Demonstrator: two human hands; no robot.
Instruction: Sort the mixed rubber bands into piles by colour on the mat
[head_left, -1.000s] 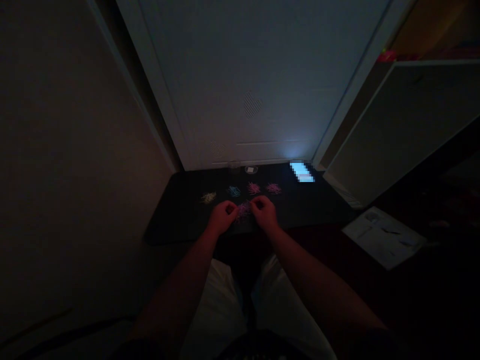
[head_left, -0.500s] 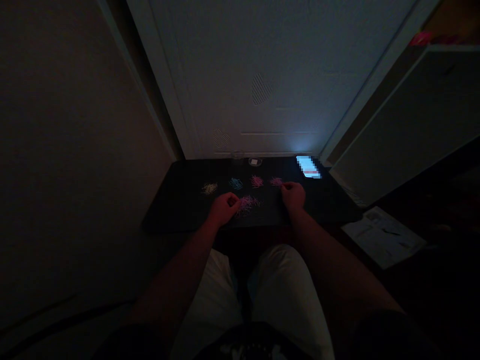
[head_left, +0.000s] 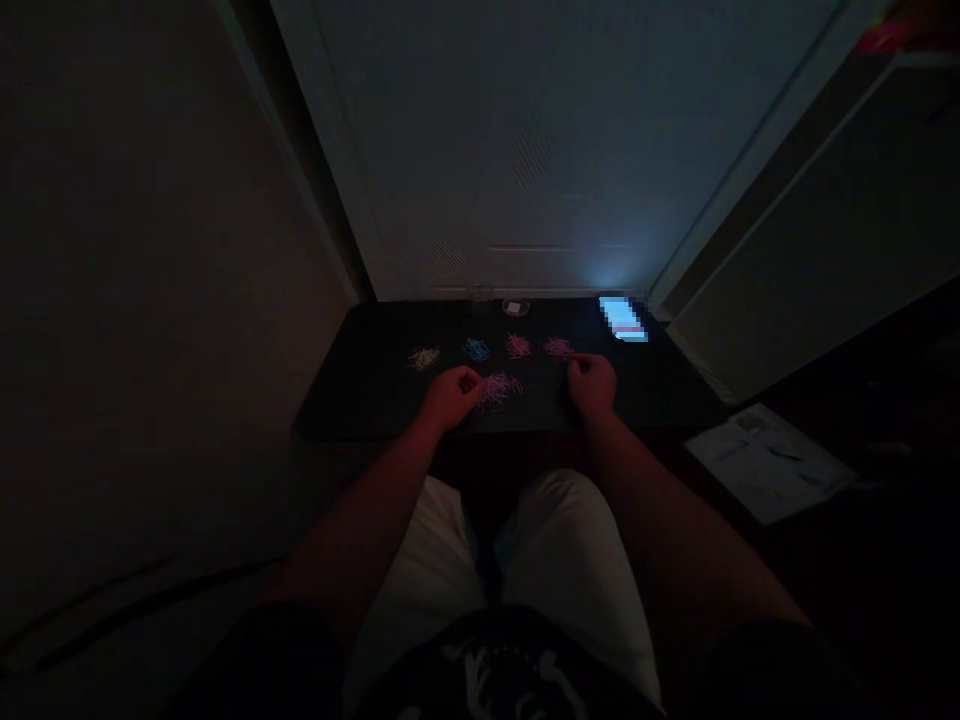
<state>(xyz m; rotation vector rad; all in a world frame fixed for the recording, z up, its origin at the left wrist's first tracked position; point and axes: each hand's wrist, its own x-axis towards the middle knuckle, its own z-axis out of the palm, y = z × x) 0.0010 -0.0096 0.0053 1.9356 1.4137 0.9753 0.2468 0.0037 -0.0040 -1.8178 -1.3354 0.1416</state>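
On a dark table (head_left: 360, 390) lie several small piles of thin short sticks. My left hand (head_left: 454, 393) is pinched at the left side of a mixed pink and purple pile (head_left: 499, 390); what its fingertips hold is too small to make out. My right hand (head_left: 592, 382) has its fingers closed beside the right-hand pink-purple pile (head_left: 558, 347); anything in them is hidden. Further left in the back row are a pink pile (head_left: 518, 346), a blue pile (head_left: 476, 349) and a pale yellowish pile (head_left: 424, 358).
A lit phone (head_left: 623, 318) lies at the table's back right. Near the back edge sits a small round clear item with a white label (head_left: 514, 308). A white panel (head_left: 465, 200) rises behind the table. A printed sheet (head_left: 769, 462) lies low at the right.
My right hand has left the mixed pile and moved right to the back-row pink-purple pile. My left hand has stayed by the mixed pile. The view has shifted slightly.
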